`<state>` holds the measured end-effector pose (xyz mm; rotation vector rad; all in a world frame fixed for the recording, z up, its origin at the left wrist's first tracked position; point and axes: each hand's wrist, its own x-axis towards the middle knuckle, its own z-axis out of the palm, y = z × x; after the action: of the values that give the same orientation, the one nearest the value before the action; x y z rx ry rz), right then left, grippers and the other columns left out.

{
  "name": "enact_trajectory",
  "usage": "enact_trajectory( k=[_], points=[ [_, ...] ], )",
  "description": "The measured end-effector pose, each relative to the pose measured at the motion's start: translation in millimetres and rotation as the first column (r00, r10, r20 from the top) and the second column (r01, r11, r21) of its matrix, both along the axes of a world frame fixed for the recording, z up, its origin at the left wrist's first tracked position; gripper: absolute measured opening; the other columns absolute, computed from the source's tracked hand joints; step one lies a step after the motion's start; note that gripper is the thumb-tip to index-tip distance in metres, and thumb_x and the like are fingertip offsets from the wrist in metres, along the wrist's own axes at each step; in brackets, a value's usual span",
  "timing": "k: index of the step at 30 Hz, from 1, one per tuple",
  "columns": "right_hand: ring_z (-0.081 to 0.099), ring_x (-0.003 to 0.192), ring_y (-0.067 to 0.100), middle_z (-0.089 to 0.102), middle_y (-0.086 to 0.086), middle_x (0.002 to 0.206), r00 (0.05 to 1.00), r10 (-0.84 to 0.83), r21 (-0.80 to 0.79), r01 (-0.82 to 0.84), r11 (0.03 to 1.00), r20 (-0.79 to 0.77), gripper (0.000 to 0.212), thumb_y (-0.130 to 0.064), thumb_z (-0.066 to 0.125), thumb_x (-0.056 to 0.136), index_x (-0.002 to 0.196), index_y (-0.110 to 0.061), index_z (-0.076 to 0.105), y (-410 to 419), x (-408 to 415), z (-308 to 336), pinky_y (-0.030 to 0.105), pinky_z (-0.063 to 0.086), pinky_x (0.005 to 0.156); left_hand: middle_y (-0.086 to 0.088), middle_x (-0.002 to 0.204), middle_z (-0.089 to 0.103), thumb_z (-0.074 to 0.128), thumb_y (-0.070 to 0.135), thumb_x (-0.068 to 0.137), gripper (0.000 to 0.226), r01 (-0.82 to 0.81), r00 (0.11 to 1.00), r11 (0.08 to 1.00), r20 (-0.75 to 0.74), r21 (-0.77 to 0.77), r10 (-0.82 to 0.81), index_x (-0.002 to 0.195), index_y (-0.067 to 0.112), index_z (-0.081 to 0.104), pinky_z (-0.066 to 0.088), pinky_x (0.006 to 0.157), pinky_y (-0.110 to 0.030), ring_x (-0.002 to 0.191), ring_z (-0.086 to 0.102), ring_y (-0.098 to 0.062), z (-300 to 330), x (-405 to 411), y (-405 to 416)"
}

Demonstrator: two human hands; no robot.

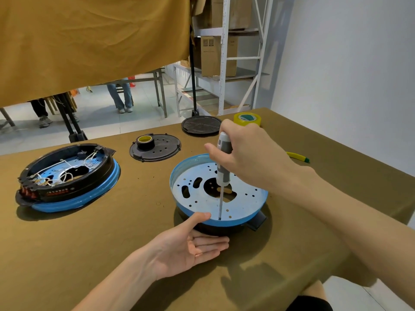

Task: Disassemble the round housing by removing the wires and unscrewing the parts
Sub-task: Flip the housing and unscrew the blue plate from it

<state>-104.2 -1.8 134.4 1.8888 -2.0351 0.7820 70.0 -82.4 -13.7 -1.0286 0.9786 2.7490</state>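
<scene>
My right hand [244, 151] is wrapped around the grey-and-white handle of a slim screwdriver [223, 167], its metal shaft standing nearly upright with the tip set at the near edge of a perforated blue metal plate [202, 198] inside the round blue-rimmed housing [238, 222] in front of me. My left hand [190, 243] lies palm up, fingers relaxed and holding nothing, its thumb resting on the housing's near rim and its fingers against the black base below. A second round housing [67, 178], black ring over blue flange and full of white wires [65, 176], sits well apart on the left of the olive-brown covered table [112, 243]. Beyond lie two black round covers: one perforated [164, 149], carrying a roll of black tape with a yellow core [145, 142], and one ribbed [201, 125]. A roll of yellow tape [247, 118] stands just behind my right hand, and a yellow-and-green pen [297, 157] lies to its right.
</scene>
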Motion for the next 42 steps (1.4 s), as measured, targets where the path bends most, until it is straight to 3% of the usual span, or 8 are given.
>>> enact_trajectory(
  k=[8,15,21,24,29,35,39,42],
  points=[
    [0.065,0.074,-0.002,0.063,-0.013,0.086,0.929,0.259,0.327,-0.339,0.882,0.263,0.022,-0.029,0.060,0.102,0.123,-0.025,0.053,2.7,-3.0,28.2,0.013,0.047,0.061,-0.028,0.128,0.067,0.098,0.029,0.062,0.095,-0.001,0.999,1.000,0.033,-0.019,0.002,0.134,-0.012,0.053,0.056,0.102,-0.041,0.118,0.069,-0.037,5.2,-1.0,1.4],
    [0.047,0.050,0.009,0.051,-0.005,0.057,0.948,0.007,0.221,0.067,0.973,-0.317,0.050,-0.064,0.052,0.096,0.067,-0.024,0.047,-2.7,10.5,36.4,0.025,0.032,0.043,-0.027,0.118,0.073,0.083,0.038,0.068,0.082,-0.047,0.994,0.994,0.098,-0.097,0.056,0.128,-0.012,0.059,0.059,0.095,-0.040,0.108,0.074,-0.035,6.2,-5.8,10.0],
    [0.065,0.080,0.006,0.063,-0.015,0.089,0.959,0.281,0.506,-0.252,0.825,0.019,0.012,-0.033,0.065,0.098,0.107,-0.025,0.064,4.8,4.1,56.6,0.017,0.048,0.061,-0.027,0.115,0.073,0.081,0.040,0.065,0.083,-0.065,0.989,0.992,0.128,-0.112,0.079,0.126,-0.012,0.059,0.057,0.096,-0.040,0.105,0.075,-0.035,8.9,-9.0,10.8],
    [0.062,0.089,0.007,0.057,-0.018,0.101,0.960,0.273,0.626,-0.245,0.741,0.053,0.031,-0.036,0.070,0.093,0.121,-0.032,0.057,7.1,1.8,64.0,0.018,0.050,0.065,-0.028,0.116,0.073,0.082,0.041,0.063,0.085,-0.067,0.989,0.992,0.127,-0.103,0.080,0.125,-0.013,0.060,0.056,0.097,-0.041,0.106,0.074,-0.036,9.1,-8.3,10.0],
    [0.047,0.048,0.010,0.053,-0.005,0.058,0.921,0.061,0.368,0.092,0.925,-0.384,0.059,-0.070,0.042,0.097,0.081,-0.017,0.062,0.0,13.3,46.6,0.021,0.030,0.041,-0.027,0.116,0.073,0.080,0.042,0.066,0.082,-0.068,0.989,0.991,0.120,-0.112,0.082,0.125,-0.012,0.061,0.056,0.098,-0.041,0.107,0.074,-0.035,9.4,-7.2,11.3],
    [0.057,0.079,0.007,0.054,-0.014,0.089,0.970,0.241,0.642,-0.159,0.750,-0.042,0.029,-0.028,0.074,0.089,0.111,-0.031,0.055,5.5,7.0,63.7,0.022,0.043,0.059,-0.028,0.117,0.072,0.078,0.042,0.069,0.079,-0.064,0.992,0.992,0.105,-0.112,0.076,0.123,-0.013,0.061,0.054,0.101,-0.041,0.109,0.073,-0.036,11.1,-5.6,12.0],
    [0.052,0.064,0.008,0.051,-0.007,0.073,0.951,0.087,0.485,0.071,0.871,-0.296,0.046,-0.068,0.049,0.094,0.108,-0.024,0.049,6.3,9.7,50.7,0.026,0.035,0.049,-0.028,0.117,0.072,0.077,0.042,0.072,0.077,-0.068,0.991,0.991,0.107,-0.116,0.080,0.124,-0.012,0.061,0.054,0.102,-0.041,0.109,0.073,-0.036,11.5,-5.5,12.6],
    [0.054,0.060,0.009,0.057,-0.005,0.069,0.920,0.066,0.345,0.078,0.935,-0.386,0.043,-0.059,0.052,0.099,0.094,-0.016,0.058,0.0,9.3,39.5,0.025,0.035,0.045,-0.027,0.118,0.072,0.078,0.042,0.073,0.078,-0.070,0.992,0.990,0.099,-0.124,0.083,0.125,-0.013,0.061,0.054,0.101,-0.041,0.109,0.073,-0.035,10.7,-4.5,12.5]
  ],
)
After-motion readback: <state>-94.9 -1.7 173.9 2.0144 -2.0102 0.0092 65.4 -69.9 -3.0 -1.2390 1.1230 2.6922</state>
